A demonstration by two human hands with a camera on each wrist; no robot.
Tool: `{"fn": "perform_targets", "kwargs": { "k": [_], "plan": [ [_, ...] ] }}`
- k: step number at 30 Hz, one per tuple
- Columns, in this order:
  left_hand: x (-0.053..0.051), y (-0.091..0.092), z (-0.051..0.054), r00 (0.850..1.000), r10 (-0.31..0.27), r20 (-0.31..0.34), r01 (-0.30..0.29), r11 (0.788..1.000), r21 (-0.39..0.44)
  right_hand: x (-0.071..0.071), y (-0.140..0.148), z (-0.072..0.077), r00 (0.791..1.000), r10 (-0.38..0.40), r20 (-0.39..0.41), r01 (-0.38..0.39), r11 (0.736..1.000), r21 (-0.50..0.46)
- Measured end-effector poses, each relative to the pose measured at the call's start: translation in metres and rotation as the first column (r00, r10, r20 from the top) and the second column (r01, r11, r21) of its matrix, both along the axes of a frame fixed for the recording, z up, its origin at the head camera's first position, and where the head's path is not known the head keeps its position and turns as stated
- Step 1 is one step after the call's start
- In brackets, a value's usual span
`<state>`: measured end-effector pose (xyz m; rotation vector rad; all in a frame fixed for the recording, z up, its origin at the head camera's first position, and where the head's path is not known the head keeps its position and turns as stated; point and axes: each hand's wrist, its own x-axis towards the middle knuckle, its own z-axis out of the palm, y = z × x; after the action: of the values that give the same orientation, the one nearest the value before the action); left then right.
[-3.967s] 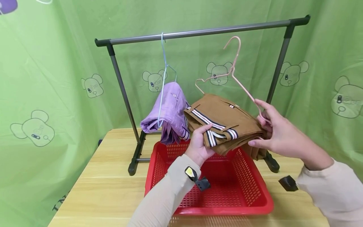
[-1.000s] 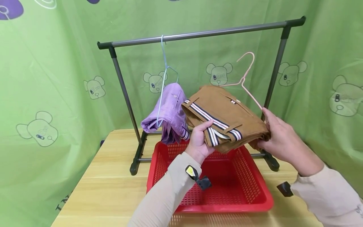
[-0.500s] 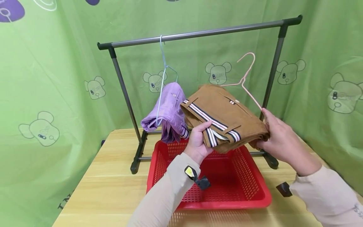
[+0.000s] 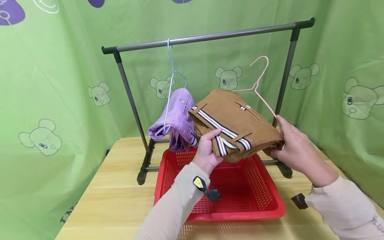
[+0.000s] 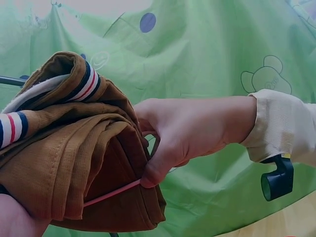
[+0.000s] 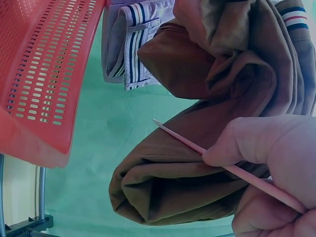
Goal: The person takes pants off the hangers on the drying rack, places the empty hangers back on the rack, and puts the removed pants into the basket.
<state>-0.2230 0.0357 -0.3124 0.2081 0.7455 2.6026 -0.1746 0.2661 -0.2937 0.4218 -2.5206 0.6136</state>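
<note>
Folded brown trousers [image 4: 237,116] with a striped waistband are held up over the red basket, draped over the bottom bar of a pink wire hanger [image 4: 256,85]. My left hand [image 4: 207,151] grips their waistband end, thumb on top and the other fingers hidden beneath. My right hand [image 4: 295,148] holds the hanger's right corner beside the trousers' edge. In the right wrist view the thumb and curled fingers of my right hand [image 6: 276,153] pinch the pink bar, with brown cloth [image 6: 173,173] folded under it. The left wrist view shows the bar [image 5: 113,192] running beneath the fabric.
Purple trousers [image 4: 177,115] hang on a blue hanger [image 4: 172,72] from the rail [image 4: 210,38] of a dark metal rack. A red perforated basket [image 4: 237,216] stands on the wooden table [image 4: 114,186] before it. A green printed curtain [image 4: 54,83] surrounds the table.
Over four seconds the pink hanger has come lower and shifted right, its left arm now behind the brown trousers. My right hand closed in on the trousers' edge. The last second shows little motion.
</note>
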Motion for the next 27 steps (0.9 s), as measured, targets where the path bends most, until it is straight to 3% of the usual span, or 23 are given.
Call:
{"fn": "perform_targets", "kwargs": {
  "k": [4,27],
  "plan": [
    [0.0012,-0.0015,0.0015,1.000,0.019,-0.005,-0.019,1.000,-0.005,0.0000,0.0007,-0.0003,1.000,0.003,-0.010,-0.003,1.000,0.001],
    [0.0051,-0.0089,0.0023,0.998,0.006,-0.056,-0.006,1.000,-0.009,-0.0012,0.0039,-0.0058,1.000,-0.012,-0.028,0.012,1.000,-0.002]
  ]
}}
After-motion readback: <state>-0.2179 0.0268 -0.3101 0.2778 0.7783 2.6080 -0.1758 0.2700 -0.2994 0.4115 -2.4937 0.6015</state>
